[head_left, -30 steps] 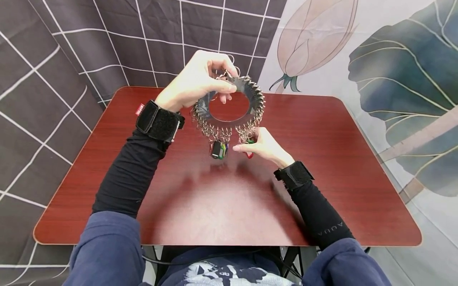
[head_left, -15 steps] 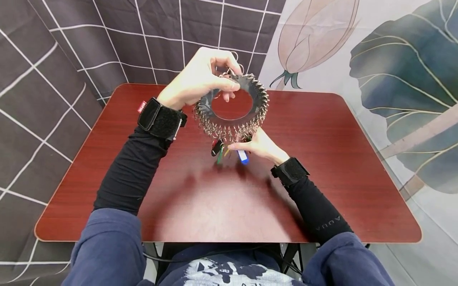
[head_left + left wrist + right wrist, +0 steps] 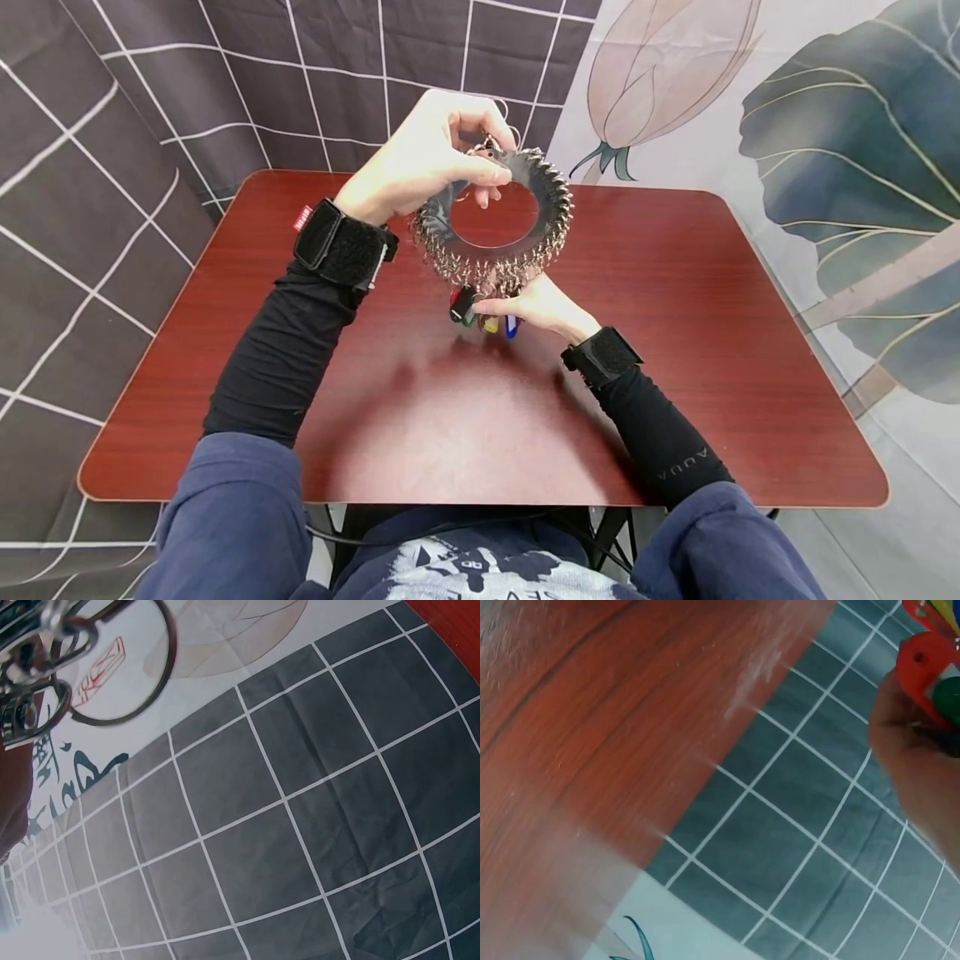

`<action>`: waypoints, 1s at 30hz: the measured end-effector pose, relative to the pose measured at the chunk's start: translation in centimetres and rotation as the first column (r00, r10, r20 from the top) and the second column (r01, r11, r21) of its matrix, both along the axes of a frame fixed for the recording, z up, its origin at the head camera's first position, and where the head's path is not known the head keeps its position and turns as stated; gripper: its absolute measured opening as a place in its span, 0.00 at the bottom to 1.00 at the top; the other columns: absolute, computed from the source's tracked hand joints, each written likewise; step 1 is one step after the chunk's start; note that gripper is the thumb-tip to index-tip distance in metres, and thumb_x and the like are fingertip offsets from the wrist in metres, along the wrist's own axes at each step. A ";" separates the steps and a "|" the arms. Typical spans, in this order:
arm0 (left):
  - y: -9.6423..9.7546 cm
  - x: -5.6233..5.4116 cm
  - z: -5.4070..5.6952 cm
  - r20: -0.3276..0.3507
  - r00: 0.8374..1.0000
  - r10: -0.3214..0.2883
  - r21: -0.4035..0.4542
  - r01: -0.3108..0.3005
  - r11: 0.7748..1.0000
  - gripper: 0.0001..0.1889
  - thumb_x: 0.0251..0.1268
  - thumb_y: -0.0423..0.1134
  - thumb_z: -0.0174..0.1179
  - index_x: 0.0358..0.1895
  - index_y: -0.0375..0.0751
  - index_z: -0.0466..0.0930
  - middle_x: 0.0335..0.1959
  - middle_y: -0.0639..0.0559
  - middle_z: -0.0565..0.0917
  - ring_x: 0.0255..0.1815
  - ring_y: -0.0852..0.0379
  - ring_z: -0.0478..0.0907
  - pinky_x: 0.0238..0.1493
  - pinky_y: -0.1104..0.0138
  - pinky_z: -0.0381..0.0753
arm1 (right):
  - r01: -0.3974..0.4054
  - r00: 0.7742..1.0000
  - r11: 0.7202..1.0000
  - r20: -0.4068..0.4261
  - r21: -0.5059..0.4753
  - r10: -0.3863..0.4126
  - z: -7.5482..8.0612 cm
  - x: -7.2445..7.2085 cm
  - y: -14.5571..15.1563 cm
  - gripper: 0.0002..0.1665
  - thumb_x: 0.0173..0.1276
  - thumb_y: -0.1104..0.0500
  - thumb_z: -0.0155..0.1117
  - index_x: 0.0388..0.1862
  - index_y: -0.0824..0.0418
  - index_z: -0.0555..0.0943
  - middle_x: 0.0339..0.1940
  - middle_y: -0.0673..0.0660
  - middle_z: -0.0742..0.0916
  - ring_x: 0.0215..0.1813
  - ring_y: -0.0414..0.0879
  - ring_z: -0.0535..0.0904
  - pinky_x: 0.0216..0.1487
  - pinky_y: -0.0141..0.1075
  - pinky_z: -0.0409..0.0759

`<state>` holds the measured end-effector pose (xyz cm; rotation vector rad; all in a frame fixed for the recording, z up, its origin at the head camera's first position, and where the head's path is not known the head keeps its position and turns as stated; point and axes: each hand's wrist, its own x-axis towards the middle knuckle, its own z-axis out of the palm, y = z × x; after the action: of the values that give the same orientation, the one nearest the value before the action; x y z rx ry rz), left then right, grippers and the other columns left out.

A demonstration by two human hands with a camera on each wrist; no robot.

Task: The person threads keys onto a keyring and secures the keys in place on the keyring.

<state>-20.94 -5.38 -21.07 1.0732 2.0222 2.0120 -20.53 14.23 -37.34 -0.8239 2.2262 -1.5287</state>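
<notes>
Above the table, my left hand (image 3: 427,154) pinches the top of a dark flat ring (image 3: 547,200) between thumb and fingers. Many small metal clips line the ring's outer edge. Close up in the left wrist view are metal clasps (image 3: 52,645) and a thin wire loop (image 3: 175,652). Coloured key tags hang at the ring's bottom, among them a black one (image 3: 462,304), a yellow one (image 3: 491,324) and a blue one (image 3: 512,326). My right hand (image 3: 551,310) holds this bunch, thumb in front, other fingers mostly hidden behind. A red tag (image 3: 922,664) shows beside it in the right wrist view.
The red-brown table (image 3: 420,433) spreads under both hands. Behind it and at the left hangs a dark cloth with a white grid (image 3: 337,108). A pale cloth with painted flowers (image 3: 675,142) hangs at the right.
The ring and my left hand have shifted slightly up and right in the head view. My right hand has moved a little left, further over the tags, which have swung and turned.
</notes>
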 end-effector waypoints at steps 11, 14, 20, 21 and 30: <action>0.0 0.1 0.1 0.020 1.000 -0.005 0.001 0.005 1.000 0.07 0.50 0.19 0.64 0.31 0.31 0.80 0.26 0.43 0.81 0.14 0.51 0.77 0.22 0.65 0.79 | 0.025 1.000 0.995 0.001 0.095 -0.025 0.6 0.5 1.0 0.29 0.56 0.64 0.69 0.57 0.62 0.72 0.42 0.53 0.83 0.41 0.38 0.76 0.50 0.32 0.73; 0.2 0.1 0.0 0.013 1.000 -0.013 -0.008 0.013 1.000 0.06 0.50 0.19 0.64 0.32 0.30 0.80 0.25 0.43 0.80 0.14 0.51 0.77 0.22 0.65 0.79 | 0.005 1.000 0.998 0.024 0.057 -0.006 0.3 0.5 0.6 0.22 0.58 0.63 0.69 0.52 0.63 0.75 0.35 0.50 0.83 0.34 0.38 0.76 0.39 0.31 0.75; 0.2 0.3 -0.2 0.012 1.000 -0.009 -0.023 0.009 1.000 0.06 0.51 0.20 0.64 0.32 0.31 0.80 0.25 0.43 0.80 0.14 0.50 0.77 0.22 0.65 0.79 | -0.024 0.999 0.999 0.039 -0.023 0.025 0.1 0.4 0.1 0.17 0.59 0.63 0.70 0.47 0.60 0.78 0.33 0.47 0.85 0.33 0.40 0.81 0.37 0.33 0.79; 0.2 0.3 -0.2 0.014 1.000 -0.005 -0.025 0.006 1.000 0.06 0.51 0.20 0.64 0.32 0.31 0.80 0.25 0.43 0.80 0.14 0.50 0.77 0.22 0.65 0.79 | -0.023 0.999 1.000 0.042 -0.005 0.023 0.2 0.4 0.2 0.18 0.59 0.62 0.70 0.48 0.60 0.78 0.32 0.47 0.85 0.31 0.40 0.81 0.37 0.34 0.79; 0.1 0.3 0.2 0.017 1.000 -0.009 -0.036 0.010 0.999 0.06 0.51 0.20 0.64 0.32 0.31 0.80 0.29 0.41 0.80 0.15 0.50 0.78 0.20 0.64 0.77 | -0.019 0.995 0.975 0.097 0.220 -0.002 1.3 0.4 1.2 0.11 0.61 0.53 0.67 0.37 0.58 0.82 0.21 0.46 0.85 0.24 0.39 0.79 0.36 0.34 0.77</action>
<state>-20.66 -5.24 -20.90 1.0537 2.0338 1.9649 -20.11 15.44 -36.07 -0.6767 2.2665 -1.2587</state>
